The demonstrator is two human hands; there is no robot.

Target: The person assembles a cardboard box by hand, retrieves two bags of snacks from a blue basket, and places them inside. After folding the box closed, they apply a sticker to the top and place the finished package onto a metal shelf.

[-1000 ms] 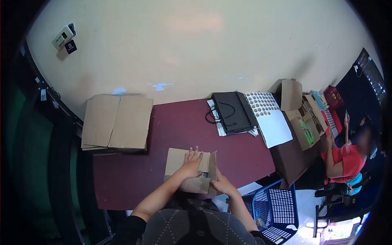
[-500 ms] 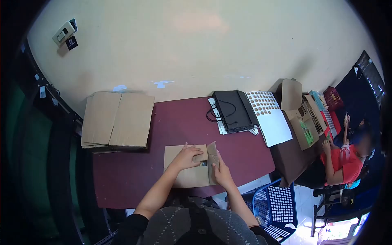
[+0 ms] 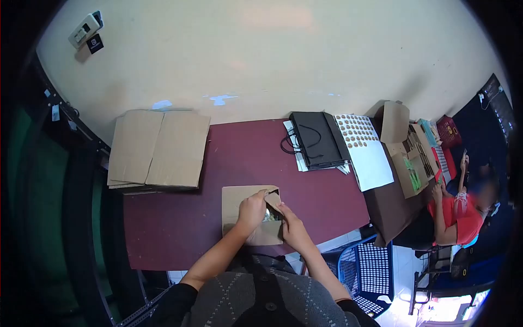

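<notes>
A cardboard box (image 3: 231, 203) lies in front of me on the table, partly open at its right end. Through the gap some shiny contents (image 3: 269, 216) show, too small to name. My left hand (image 3: 251, 211) rests over the top of the box with its fingers closed on a small cardboard flap (image 3: 273, 200) at the opening. At the right edge of the box, my right hand (image 3: 294, 228) has its thumb and fingers closed around the cardboard there, close to the same flap.
Folded cardboard boxes (image 3: 177, 150) are stacked on the maroon table (image 3: 245, 150) at left. A black paper bag (image 3: 318, 141) and a sticker sheet (image 3: 370, 163) lie at the back right. A blue plastic chair (image 3: 373, 267) and a seated person (image 3: 463, 220) are at right.
My left hand has curled from lying flat to gripping the small flap, which is now raised. The tall right flap no longer stands up; my right hand has moved in against the box edge.
</notes>
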